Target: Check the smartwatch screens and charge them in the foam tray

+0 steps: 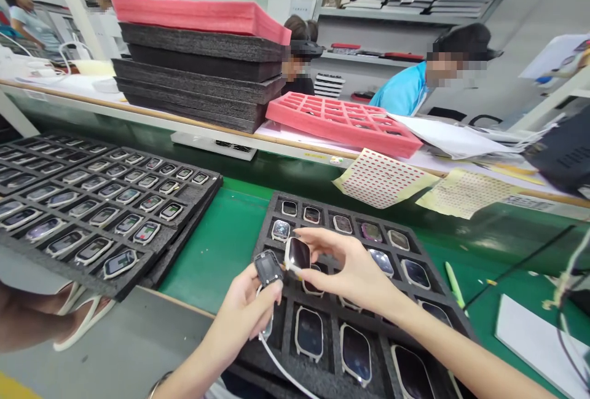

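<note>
My right hand [354, 267] pinches a pale-framed smartwatch case [298, 255] with a dark screen between thumb and fingers. Close beside it, my left hand [244, 304] grips a small black square holder [268, 268]; whether the two pieces touch, I cannot tell. A white cable [283, 371] runs down from under my left hand. Something pale-edged shows partly beneath those left fingers, too hidden to name. Below both hands lies a black foam tray [283, 340] with smartwatch cases in its compartments, one of them a dark-screened watch case [309, 332].
Another black foam tray [184, 214] full of watches lies at left. Stacked black foam trays [198, 73] and a red foam tray [341, 128] stand on the shelf ahead. Sticker sheets [382, 181] hang from its edge. A green pen-like tool [454, 285] lies at right. Several people are beyond.
</note>
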Demonstrator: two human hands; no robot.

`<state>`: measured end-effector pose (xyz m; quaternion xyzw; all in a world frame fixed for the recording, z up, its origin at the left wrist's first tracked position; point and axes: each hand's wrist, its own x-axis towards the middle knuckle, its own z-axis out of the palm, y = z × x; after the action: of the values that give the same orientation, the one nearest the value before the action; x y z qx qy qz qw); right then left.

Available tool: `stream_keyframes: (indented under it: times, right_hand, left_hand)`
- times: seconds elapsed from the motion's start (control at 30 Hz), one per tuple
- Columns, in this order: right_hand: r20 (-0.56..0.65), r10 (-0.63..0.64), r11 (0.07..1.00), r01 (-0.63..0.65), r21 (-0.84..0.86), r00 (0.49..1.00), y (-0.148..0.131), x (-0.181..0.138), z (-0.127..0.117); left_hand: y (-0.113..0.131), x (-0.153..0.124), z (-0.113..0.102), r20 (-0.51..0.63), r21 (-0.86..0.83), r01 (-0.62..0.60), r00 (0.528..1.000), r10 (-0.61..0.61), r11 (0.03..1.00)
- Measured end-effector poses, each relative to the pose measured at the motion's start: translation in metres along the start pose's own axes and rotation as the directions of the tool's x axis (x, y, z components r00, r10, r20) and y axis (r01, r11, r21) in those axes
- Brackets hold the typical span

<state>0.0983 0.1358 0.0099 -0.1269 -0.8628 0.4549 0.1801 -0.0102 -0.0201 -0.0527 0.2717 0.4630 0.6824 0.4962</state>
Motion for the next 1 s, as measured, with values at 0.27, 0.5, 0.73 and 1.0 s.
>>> stream_keyframes:
  times: [0.27,0.5,0.73,1.0]
  right_hand:
    - [0.096,0.271,0.737,-0.271,0.619,0.958,0.001,-0.012,0.018]
    - [0.259,0.288,0.698,-0.387,0.602,0.922,0.006,-0.017,0.024]
    - [0.478,0.118,0.685,-0.42,0.595,0.87,0.007,-0.021,0.02]
    - [0.5,0.071,0.684,-0.407,0.605,0.863,0.007,-0.025,0.016]
  left_hand:
    - [-0.004,0.001,0.0,-0.014,0.053,-0.025,1.0,0.025,0.998]
    - [-0.012,-0.008,0.002,-0.25,0.131,-0.156,0.95,0.185,0.979]
    - [-0.008,-0.014,0.005,-0.16,0.174,-0.141,0.973,0.169,0.975]
    - [0.006,-0.014,0.005,-0.143,0.203,-0.051,0.986,0.082,0.978]
